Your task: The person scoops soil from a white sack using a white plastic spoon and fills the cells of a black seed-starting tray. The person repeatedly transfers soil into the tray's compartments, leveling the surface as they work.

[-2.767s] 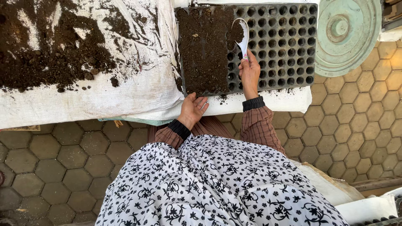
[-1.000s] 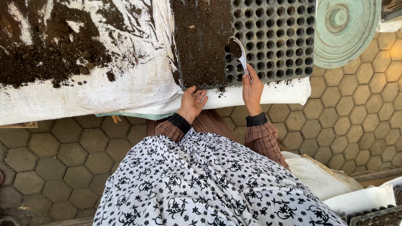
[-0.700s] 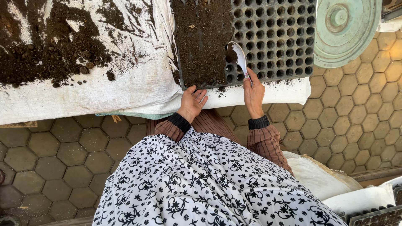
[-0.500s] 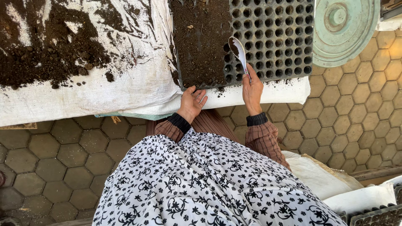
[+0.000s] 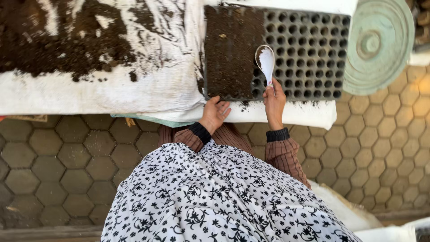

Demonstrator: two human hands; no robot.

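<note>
Gripping white spoon by its handle in right hand, bowl hovering over seed tray beside the soil-filled cells. Steadying tray's near edge with half-open, empty left hand. Better working cell by cell, levelling gently.

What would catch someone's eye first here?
The black seed tray, its left part packed with dark soil, lies at top centre. The right hand holds a white spoon over it; the left hand rests at its near edge. Loose soil lies on white sacking, left.
</note>
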